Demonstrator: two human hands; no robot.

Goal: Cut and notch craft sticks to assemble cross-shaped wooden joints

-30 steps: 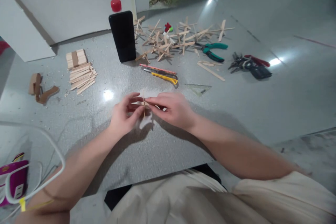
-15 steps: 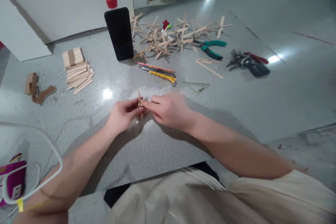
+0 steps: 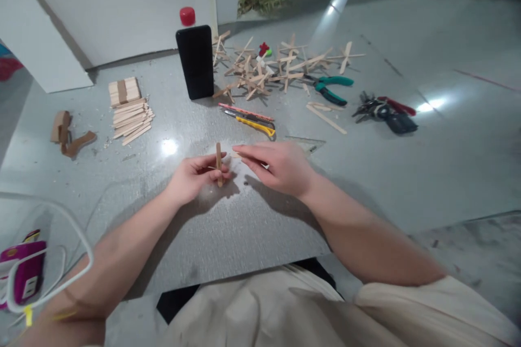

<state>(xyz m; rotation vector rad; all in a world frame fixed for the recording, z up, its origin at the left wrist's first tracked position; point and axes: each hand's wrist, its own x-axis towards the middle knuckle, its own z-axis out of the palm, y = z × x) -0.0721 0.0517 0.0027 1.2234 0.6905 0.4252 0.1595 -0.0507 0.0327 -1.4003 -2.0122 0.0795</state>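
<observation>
My left hand [image 3: 193,176] is closed on a small cross of wooden craft sticks [image 3: 218,164], which it holds upright over the grey table [image 3: 228,227]. My right hand [image 3: 277,165] sits just to the right of it, fingers stretched toward the sticks, the fingertips close to a small wooden piece [image 3: 237,155]. Whether it grips that piece is unclear. White scraps lie on the table under both hands.
A yellow utility knife [image 3: 254,123] and a red one lie behind my hands. Farther back stand a black phone [image 3: 195,62], a heap of stick crosses [image 3: 264,65], green pliers [image 3: 329,88] and a bunch of keys [image 3: 386,110]. Stacked sticks [image 3: 128,114] lie left.
My right hand has drawn slightly away to the right from the stick cross. The left hand keeps the cross and has turned it more upright.
</observation>
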